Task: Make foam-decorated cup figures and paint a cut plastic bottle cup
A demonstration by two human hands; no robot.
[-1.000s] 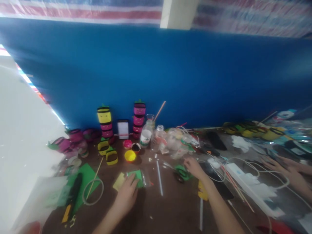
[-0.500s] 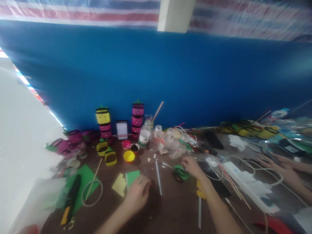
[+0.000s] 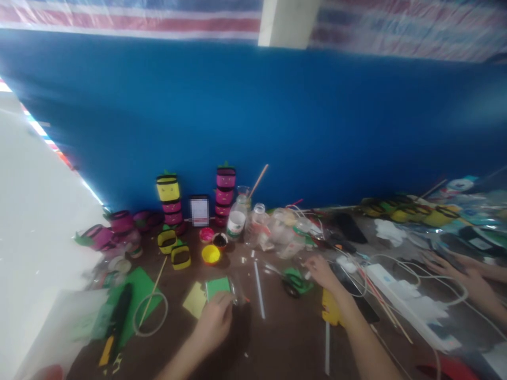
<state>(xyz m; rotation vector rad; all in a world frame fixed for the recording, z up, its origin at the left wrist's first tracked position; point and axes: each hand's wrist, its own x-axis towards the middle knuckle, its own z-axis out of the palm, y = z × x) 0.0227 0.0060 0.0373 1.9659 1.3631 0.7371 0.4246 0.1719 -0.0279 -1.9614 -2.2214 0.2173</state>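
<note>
My left hand (image 3: 216, 316) is closed, its fingertips at the edge of a green paper piece (image 3: 217, 286) with something clear and shiny beside it. What those fingers hold, if anything, is hidden. A torn pale yellow paper piece (image 3: 194, 301) lies just left of it. Over on the right, my right hand (image 3: 321, 272) has its fingers drawn together, with a small whitish bit (image 3: 308, 275) at the tips. Close by lie dark-handled scissors (image 3: 291, 287) on a green scrap (image 3: 303, 279). A yellow cut-out piece (image 3: 330, 309) is partly under my right forearm.
Paint cups, including a yellow one (image 3: 210, 255), stand near plastic bottles (image 3: 237, 219). A power strip (image 3: 407, 306) with cables spreads at right, beside a co-worker's hands (image 3: 447, 264). A box cutter (image 3: 114, 327) lies on green sheet (image 3: 138, 285); a white stick (image 3: 259, 290) lies centrally.
My left hand has drawn back slightly toward me and left, uncovering more of the green paper. My right hand has shifted right, away from the scissors.
</note>
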